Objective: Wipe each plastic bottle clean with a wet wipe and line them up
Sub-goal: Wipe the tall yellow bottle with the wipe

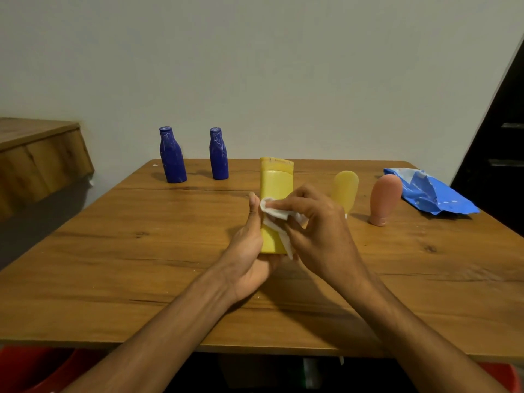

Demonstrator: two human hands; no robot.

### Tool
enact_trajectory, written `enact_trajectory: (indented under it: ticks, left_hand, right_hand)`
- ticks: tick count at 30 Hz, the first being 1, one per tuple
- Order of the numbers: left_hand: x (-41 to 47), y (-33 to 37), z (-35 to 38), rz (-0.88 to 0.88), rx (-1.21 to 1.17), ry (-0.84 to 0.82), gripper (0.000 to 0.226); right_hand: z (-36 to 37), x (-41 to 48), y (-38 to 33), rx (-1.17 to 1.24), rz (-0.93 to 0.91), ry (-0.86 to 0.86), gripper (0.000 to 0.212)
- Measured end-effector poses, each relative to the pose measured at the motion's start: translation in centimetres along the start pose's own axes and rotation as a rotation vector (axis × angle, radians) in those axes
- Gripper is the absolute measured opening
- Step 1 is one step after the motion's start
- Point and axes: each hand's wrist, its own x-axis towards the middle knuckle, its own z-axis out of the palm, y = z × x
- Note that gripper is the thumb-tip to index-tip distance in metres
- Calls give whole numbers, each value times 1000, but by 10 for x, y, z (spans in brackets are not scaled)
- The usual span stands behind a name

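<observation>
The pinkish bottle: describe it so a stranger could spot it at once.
On the wooden table, find the crumpled blue wipe pack at the right. The pinkish bottle stands narrow end down just left of it. Its similarly shaped neighbour is yellow, not pink.

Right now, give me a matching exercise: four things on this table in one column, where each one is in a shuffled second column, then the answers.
Things
1. big yellow bottle
2. pink bottle
3. blue wipe pack
4. white wipe

Places
A. lying at the far right of the table
B. pressed on a bottle by the right hand
C. gripped by the left hand
D. standing untouched on its narrow end

Pairs: 1-C, 2-D, 3-A, 4-B
</observation>
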Motion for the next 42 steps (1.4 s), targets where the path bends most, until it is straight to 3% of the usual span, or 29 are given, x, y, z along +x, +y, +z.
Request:
enact_trajectory:
  ticks: [3,7,11,22,29,35,42]
  left_hand:
    - [2,3,-2,-18,-30,-10,74]
    - [3,2,-1,-10,-70,-19,74]
    - [3,6,-1,-2,-104,9,71]
    - [-4,9,5,2,-90,66,59]
    - [-2,12,3,-3,-111,72,65]
    - [-1,9,3,-22,-57,105,69]
    - [-1,5,-1,-12,67,20,60]
  right_hand:
    - [-4,0,0,-6,-7,-112,26]
    - [-6,2,3,-9,18,-14,24]
    - [-4,-2,-3,9,-29,-140,25]
    - [-2,2,5,-49,65,81,25]
    - [-14,6,1,12,122,-198,25]
    - [-10,6,4,-30,117,-22,26]
    - [-10,10,13,3,105,132,26]
